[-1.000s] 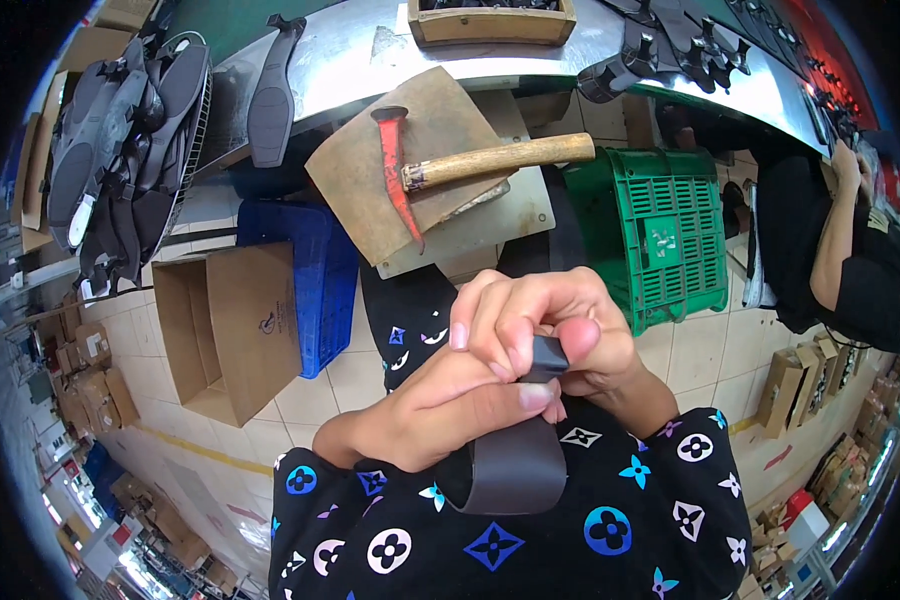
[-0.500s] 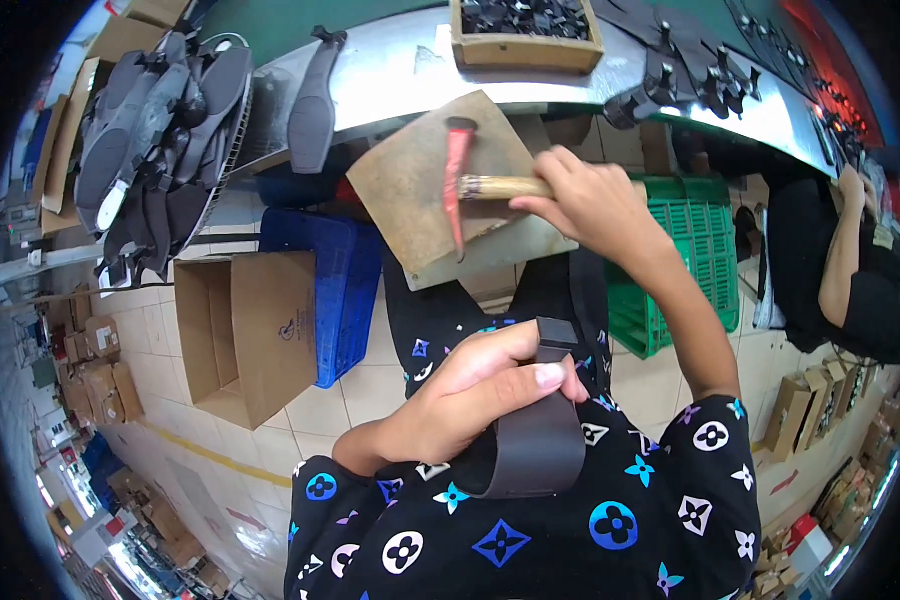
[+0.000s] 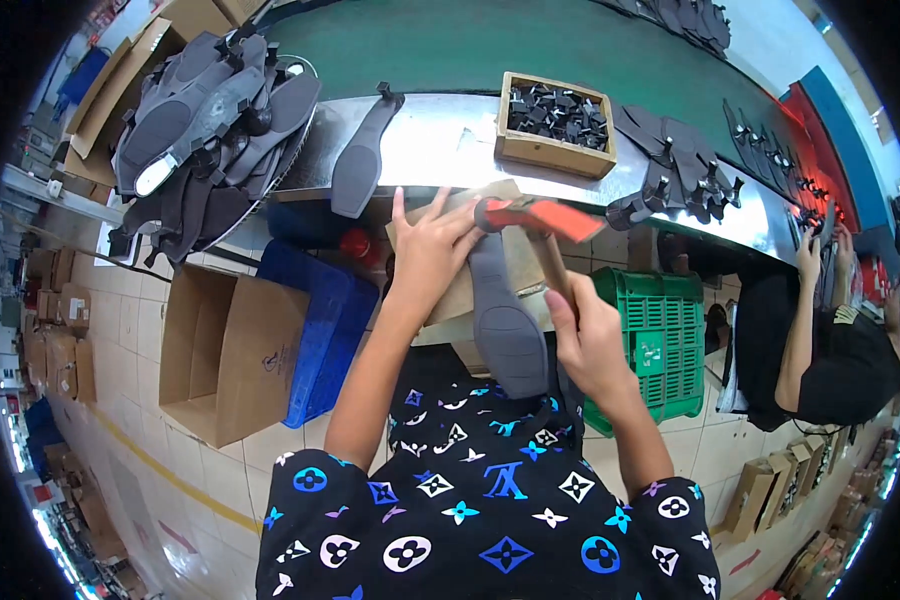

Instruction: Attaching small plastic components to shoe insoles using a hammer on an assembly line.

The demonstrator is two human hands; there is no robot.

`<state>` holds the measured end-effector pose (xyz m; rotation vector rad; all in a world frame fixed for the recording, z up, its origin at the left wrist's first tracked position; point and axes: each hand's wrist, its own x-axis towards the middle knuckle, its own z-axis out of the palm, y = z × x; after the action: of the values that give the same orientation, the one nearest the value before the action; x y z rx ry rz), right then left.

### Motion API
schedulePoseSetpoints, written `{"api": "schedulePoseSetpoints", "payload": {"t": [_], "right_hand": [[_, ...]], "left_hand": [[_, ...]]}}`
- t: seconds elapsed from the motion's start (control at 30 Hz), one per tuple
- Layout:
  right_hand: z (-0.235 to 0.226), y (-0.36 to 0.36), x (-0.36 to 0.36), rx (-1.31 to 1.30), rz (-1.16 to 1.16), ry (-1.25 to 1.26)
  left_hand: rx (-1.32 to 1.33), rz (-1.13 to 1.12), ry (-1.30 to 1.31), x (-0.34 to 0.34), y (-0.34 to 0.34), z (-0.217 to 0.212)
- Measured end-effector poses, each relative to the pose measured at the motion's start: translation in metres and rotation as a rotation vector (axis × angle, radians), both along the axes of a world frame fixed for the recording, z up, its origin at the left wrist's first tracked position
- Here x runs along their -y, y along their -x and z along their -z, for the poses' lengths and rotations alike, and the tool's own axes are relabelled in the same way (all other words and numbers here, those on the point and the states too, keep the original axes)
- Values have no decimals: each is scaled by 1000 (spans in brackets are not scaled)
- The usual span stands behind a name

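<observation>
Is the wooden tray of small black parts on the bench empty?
No, the wooden tray is filled with small black parts.

A shoe-making workshop is shown. A long green conveyor belt (image 3: 490,50) is flanked by a metal worktop (image 3: 440,150); dark grey shoe soles (image 3: 205,120) are heaped at its left end, a wooden box of small black parts (image 3: 555,120) is set beside it, and brown cardboard cartons (image 3: 230,350) are kept on the tiled floor below.
</observation>
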<state>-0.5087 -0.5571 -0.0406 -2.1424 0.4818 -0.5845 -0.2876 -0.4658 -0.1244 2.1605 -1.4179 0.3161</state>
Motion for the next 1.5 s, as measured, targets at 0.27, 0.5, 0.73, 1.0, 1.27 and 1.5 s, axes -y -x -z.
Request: {"api": "schedulePoseSetpoints", "payload": {"t": [0.27, 0.5, 0.73, 1.0, 1.27, 1.5], "right_hand": [[-78, -2, 2, 895, -172, -246], [-60, -18, 15, 81, 20, 219], [-36, -21, 23, 135, -38, 479], [29, -44, 34, -136, -295, 987], [-17, -5, -21, 304, -675, -875], [-16, 0, -15, 301, -712, -874]], "left_hand": [[-190, 97, -56, -7, -14, -6], [-196, 74, 9, -4, -22, 4], [-647, 406, 153, -60, 42, -73], [-1423, 552, 30, -103, 92, -134], [-1441, 647, 30, -98, 101, -125], [-1458, 616, 14, -86, 102, -130]]}}
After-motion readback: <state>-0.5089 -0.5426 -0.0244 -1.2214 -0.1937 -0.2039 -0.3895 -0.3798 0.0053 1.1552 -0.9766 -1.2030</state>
